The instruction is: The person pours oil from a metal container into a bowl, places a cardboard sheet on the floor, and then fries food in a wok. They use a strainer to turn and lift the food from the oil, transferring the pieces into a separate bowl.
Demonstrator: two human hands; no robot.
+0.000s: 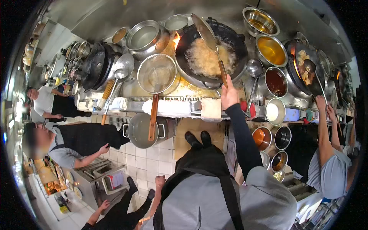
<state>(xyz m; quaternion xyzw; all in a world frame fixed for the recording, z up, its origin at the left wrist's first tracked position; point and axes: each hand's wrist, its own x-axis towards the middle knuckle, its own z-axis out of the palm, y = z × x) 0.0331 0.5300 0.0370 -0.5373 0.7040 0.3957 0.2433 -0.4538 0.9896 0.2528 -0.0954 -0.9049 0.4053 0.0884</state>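
Jutting from right fingers (pixel 229 93): spatula (pixel 210 38) over wok (pixel 238 43).

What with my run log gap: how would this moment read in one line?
right hand: grip shut on spatula handle | spatula: blade over frying food in wok | left hand: fisted at side
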